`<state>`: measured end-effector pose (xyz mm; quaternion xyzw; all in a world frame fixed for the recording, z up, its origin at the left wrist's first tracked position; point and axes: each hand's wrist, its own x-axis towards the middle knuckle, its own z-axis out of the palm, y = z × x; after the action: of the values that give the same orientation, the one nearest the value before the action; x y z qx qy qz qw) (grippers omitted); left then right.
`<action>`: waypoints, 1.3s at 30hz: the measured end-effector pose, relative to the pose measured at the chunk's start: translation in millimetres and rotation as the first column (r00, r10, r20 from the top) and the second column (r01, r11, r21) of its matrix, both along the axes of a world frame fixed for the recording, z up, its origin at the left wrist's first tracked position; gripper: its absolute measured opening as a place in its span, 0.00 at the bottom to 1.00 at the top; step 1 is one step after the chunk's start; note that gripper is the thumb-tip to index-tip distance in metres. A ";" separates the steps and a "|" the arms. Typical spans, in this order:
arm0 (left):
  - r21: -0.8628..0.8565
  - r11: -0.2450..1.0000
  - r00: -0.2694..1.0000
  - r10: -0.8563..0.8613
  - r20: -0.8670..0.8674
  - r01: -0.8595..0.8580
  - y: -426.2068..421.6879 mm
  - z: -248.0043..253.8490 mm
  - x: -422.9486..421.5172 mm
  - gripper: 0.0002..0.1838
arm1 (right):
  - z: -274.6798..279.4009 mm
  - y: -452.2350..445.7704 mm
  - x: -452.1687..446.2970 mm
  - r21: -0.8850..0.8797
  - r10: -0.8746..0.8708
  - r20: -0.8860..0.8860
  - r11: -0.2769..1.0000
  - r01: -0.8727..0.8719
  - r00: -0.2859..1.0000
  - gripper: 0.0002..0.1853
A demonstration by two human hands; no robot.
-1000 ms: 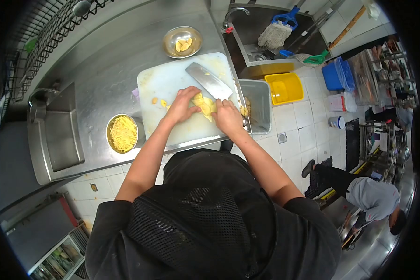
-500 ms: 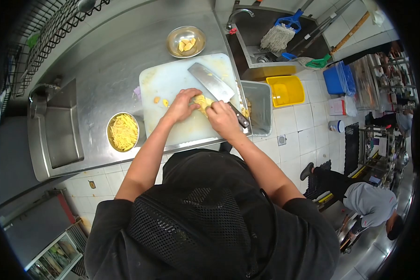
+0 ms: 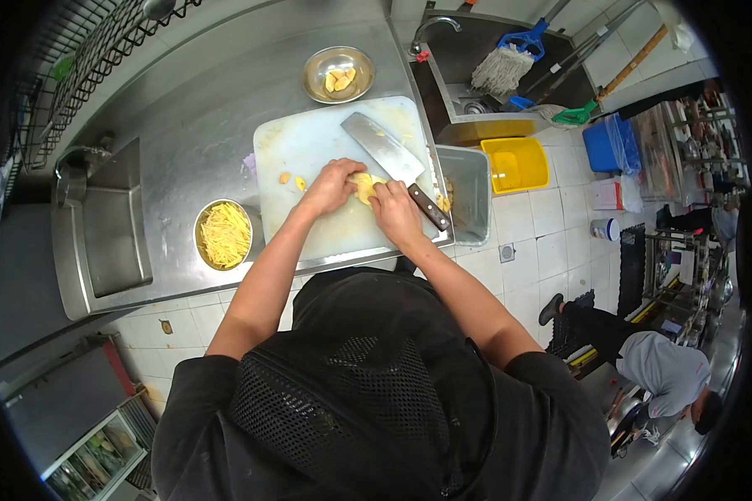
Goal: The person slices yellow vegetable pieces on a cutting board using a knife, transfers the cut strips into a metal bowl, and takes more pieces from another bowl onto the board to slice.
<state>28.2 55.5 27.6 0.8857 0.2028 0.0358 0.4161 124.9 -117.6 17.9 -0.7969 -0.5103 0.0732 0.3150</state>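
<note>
With the left hand, holds the left side of the pale yellow slices in a grip closed around them, fingers curled at the far side and thumb nearer the body. With the right hand, holds the right side of the same slices in a similarly closed grip, with fingers bent and bunched. Cannot tell the exact contact of the right thumb. Keeps no wide gap between the two hands, only the width of the slices.

Places the slices on the white cutting board, right of its middle and inside all edges. Sets the front edge of the board along the front edge of the counter.

Lies diagonally beyond and right of the slices, in the case of the cleaver: with blade flat on the board, and with dark handle just beside the right hand, angled toward the board's right edge. Leaves little room to move on that side. Offers more room toward the board's far left corner, past two small yellow pieces.

Beyond the far edge of the board, stands as a shallow metal bowl with pale chunks inside. Left of the board, stands as a round container filled with yellow strips, near the counter's front edge. Off the right edge, sits lower as a gray bin.
</note>
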 end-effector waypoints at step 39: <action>0.127 0.986 0.963 0.068 0.262 -0.104 -27.9 -4.7 -23.9 0.14 | 65.6 -6.7 35.8 -0.522 -0.039 -0.252 0.847 -0.102 0.967 0.18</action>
<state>4.4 27.6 22.9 0.8909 0.1825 0.1822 0.3738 160.6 -124.3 83.5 -0.8283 -0.4386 0.3177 0.1437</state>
